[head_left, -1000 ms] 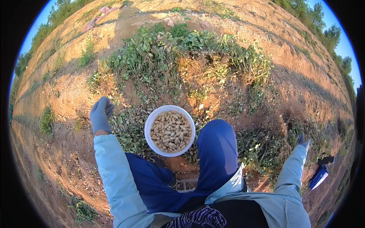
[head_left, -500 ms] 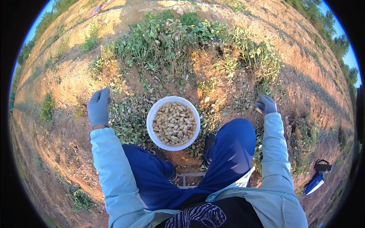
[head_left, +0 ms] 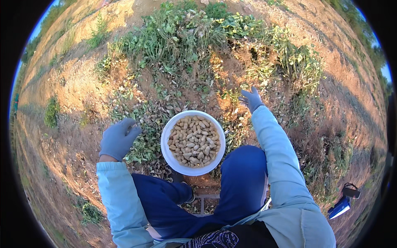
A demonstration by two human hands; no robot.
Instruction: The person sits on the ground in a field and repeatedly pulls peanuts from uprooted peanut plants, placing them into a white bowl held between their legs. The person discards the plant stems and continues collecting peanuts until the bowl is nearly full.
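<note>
You have a blue-and-white object [head_left: 340,207] on the ground at right, a green bush [head_left: 51,112] at left, trees [head_left: 363,37] beyond.

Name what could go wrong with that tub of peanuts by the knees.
The white tub sits close to the bent right knee, so a shift of the leg might knock it. It stands on leaf-strewn ground, which may give it uneven footing. It has no lid on, so the peanuts could spill if it tips.
</note>
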